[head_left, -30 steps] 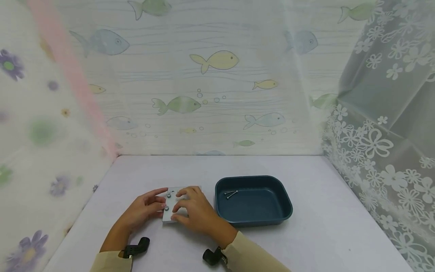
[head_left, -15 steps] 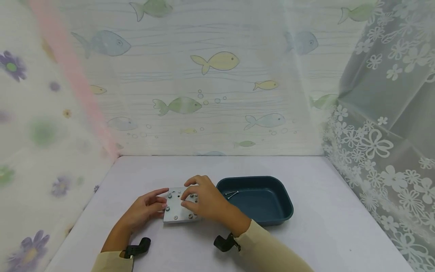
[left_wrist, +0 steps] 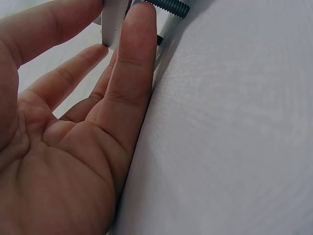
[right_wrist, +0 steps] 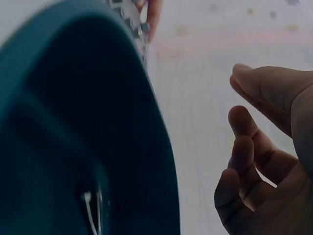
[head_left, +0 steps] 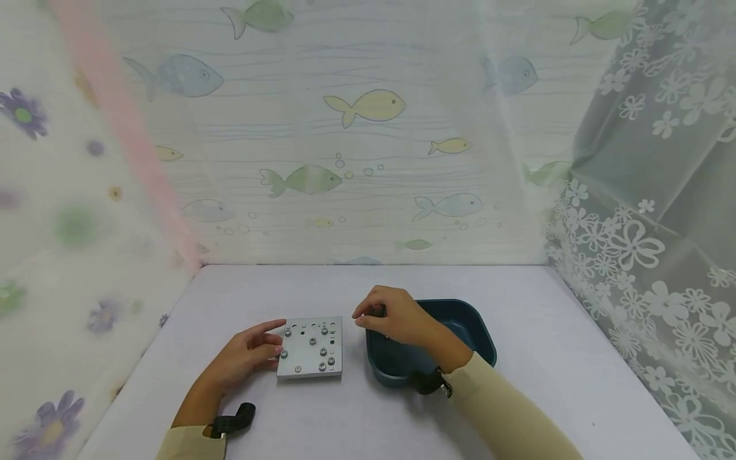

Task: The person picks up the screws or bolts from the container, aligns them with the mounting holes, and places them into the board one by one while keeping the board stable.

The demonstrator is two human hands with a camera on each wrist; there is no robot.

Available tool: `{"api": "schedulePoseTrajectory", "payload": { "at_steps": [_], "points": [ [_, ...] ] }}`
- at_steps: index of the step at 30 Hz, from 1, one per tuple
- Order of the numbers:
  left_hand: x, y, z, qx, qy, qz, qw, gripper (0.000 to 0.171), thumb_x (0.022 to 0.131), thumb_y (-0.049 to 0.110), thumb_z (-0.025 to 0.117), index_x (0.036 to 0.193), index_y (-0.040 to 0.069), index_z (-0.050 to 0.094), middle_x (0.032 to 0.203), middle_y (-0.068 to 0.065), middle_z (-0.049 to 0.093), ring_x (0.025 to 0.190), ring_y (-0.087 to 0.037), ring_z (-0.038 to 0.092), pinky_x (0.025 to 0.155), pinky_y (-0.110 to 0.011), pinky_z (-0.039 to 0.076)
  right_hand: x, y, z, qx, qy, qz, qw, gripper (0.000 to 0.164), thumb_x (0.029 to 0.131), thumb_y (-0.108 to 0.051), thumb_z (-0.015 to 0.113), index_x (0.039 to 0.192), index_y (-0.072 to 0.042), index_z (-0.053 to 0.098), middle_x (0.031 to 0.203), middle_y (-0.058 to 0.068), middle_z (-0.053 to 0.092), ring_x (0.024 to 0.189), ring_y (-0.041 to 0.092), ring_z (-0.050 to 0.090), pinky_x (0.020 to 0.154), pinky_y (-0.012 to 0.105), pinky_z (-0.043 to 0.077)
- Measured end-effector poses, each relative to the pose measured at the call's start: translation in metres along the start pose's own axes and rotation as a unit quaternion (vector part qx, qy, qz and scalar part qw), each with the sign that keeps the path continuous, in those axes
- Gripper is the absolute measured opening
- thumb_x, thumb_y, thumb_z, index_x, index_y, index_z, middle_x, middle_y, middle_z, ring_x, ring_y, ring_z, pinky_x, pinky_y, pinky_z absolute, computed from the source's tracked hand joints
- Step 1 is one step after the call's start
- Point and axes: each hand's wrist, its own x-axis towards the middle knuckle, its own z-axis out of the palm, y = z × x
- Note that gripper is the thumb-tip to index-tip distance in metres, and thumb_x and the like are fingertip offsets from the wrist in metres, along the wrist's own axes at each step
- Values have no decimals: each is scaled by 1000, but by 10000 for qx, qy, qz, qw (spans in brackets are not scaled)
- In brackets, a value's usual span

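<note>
two screws (right_wrist: 93, 213) lie near-parallel in the dark teal tray (head_left: 386, 365), right hand (head_left: 399, 316) nearer, loosely curled with nothing visible in it, left hand (head_left: 244, 354) pinching the left edge of the bolted metal plate (head_left: 301, 353), left of the tray on the tabletop (head_left: 546, 364).

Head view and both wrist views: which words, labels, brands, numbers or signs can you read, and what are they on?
None: no text is readable in any view.
Metal plate: tiny dark marks among the bolts, too small to tell whether print or holes.
Tray: no lettering shows on the parts in view.
Wrist cameras: too small and dark to make out any brand.
Backdrop: drawn fish, no writing seen.
</note>
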Motion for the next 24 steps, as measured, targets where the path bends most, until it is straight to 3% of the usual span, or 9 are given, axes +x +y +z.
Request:
{"api": "schedulePoseTrajectory", "payload": {
  "at_steps": [4, 10, 17, 24],
  "points": [
    [-1, 0, 0, -2, -5, 41, 10000, 68, 94, 18, 76, 155, 19, 48, 131, -19, 62, 108, -27, 68, 87, -36, 63, -3, 14, -14, 123, -115, 196, 9997, 11, 96, -31, 76, 105, -37, 78, 94, -16, 67, 79, 13, 57, 65, 26, 50],
    [-1, 2, 1, 12, -29, 111, 9999, 67, 94, 17, 75, 156, 17, 47, 131, -20, 61, 107, -27, 67, 87, -36, 63, -8, 34, -27, 316, -440, 420, 9976, 20, 98, -33, 73, 117, -29, 78, 96, -10, 70, 77, 15, 57, 66, 26, 50],
    [0, 1, 1, -41, -31, 96, 9999, 68, 94, 18, 76, 156, 17, 47, 131, -20, 61, 107, -27, 67, 87, -36, 63, -11, 58, -37, 502, -791, 535, 9942, 24, 98, -30, 73, 121, -25, 78, 118, -10, 75, 101, 10, 68, 88, 28, 57],
    [0, -2, 1, -17, 18, 16, 10000, 69, 93, 21, 77, 156, 19, 47, 131, -18, 61, 107, -26, 68, 87, -36, 63, -13, 75, -43, 417, -1302, 605, 9888, 28, 98, -27, 73, 125, -19, 76, 94, 12, 77, 80, 14, 66, 73, 26, 54]
  ]
}}
